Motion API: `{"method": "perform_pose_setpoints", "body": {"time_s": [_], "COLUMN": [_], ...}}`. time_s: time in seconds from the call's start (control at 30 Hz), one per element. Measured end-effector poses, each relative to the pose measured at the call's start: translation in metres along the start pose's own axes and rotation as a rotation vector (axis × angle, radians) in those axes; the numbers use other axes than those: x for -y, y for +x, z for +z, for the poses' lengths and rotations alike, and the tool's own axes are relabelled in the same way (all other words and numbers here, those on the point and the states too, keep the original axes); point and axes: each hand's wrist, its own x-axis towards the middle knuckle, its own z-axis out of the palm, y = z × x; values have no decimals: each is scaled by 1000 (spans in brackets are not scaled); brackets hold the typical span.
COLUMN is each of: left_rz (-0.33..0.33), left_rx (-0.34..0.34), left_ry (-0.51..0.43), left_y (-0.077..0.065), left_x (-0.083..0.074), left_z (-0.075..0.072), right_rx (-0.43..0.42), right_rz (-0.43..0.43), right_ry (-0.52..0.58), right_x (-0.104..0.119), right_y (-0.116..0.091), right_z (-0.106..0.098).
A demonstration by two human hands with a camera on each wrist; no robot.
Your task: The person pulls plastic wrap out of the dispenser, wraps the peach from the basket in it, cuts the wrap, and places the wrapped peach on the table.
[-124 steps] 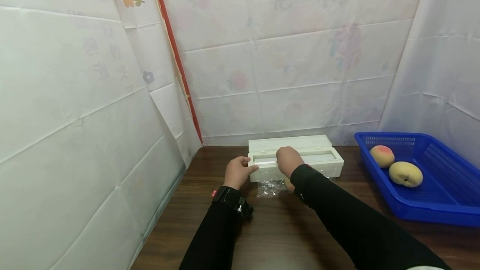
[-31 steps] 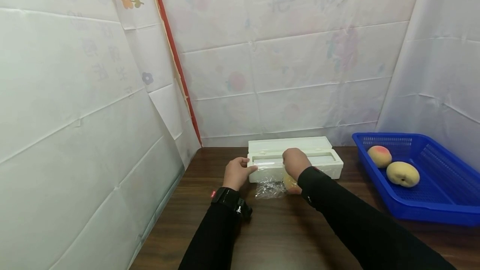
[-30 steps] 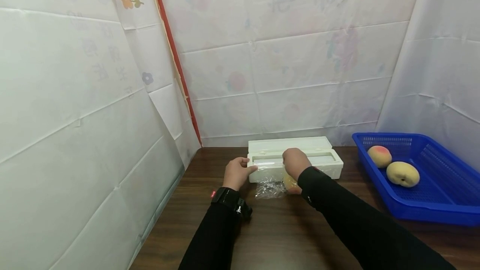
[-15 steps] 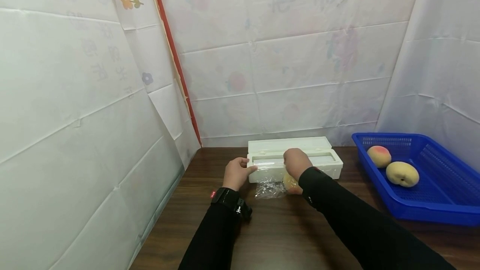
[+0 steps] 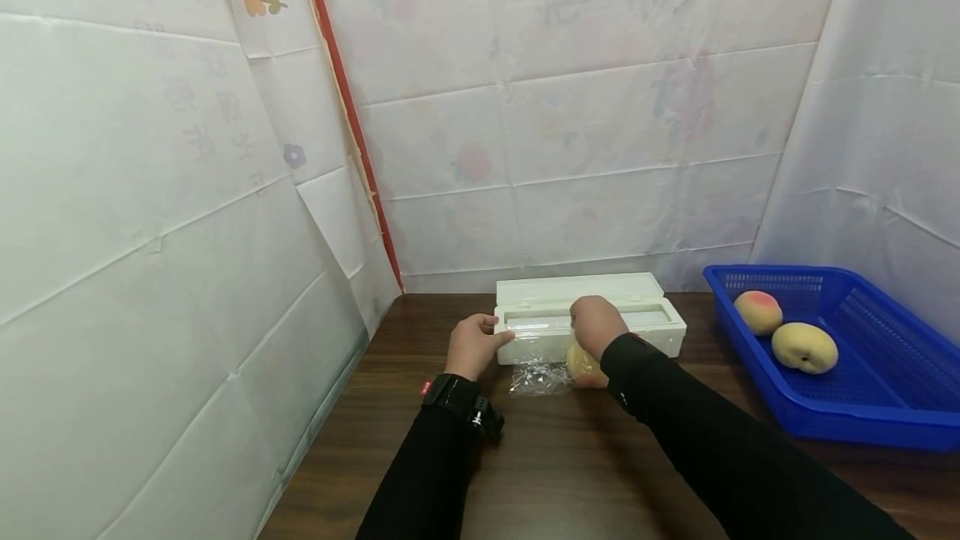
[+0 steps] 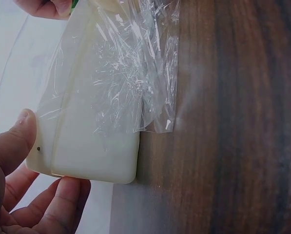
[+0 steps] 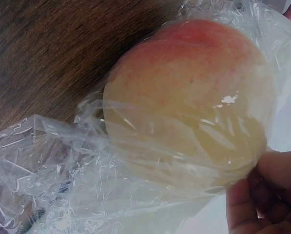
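White box (image 5: 555, 307) gripped at left end by left hand (image 5: 474, 347). Film-covered peach (image 7: 189, 112) seen before box, just below right hand (image 5: 597, 325); its fingers curled, grip undeterminable.

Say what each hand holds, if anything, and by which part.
Left hand: the box, pinched by its left end. Right hand: cannot be told; it is curled over the box, a green bit showing beside it.

The film (image 6: 157, 73) looks glossy, the box (image 6: 96, 158) smooth plastic.
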Motion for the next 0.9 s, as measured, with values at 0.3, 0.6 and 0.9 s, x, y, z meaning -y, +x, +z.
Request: {"method": "perform_pose_setpoints", "body": {"time_s": [0.3, 0.6, 0.9], "left_rz": [6, 2, 8], "left_rx": [-2, -6, 1], "left_ry": [-2, 5, 12], "left_y": [-1, -1, -2], "left_x": [0, -1, -2], "left_z": [1, 1, -1], "right_rx": [4, 2, 20], "right_rz": [36, 48, 76], "right_ry": [15, 39, 66], "right_x": [-2, -1, -2], "right_y": [0, -2, -4], "right_z": [1, 0, -2]}}
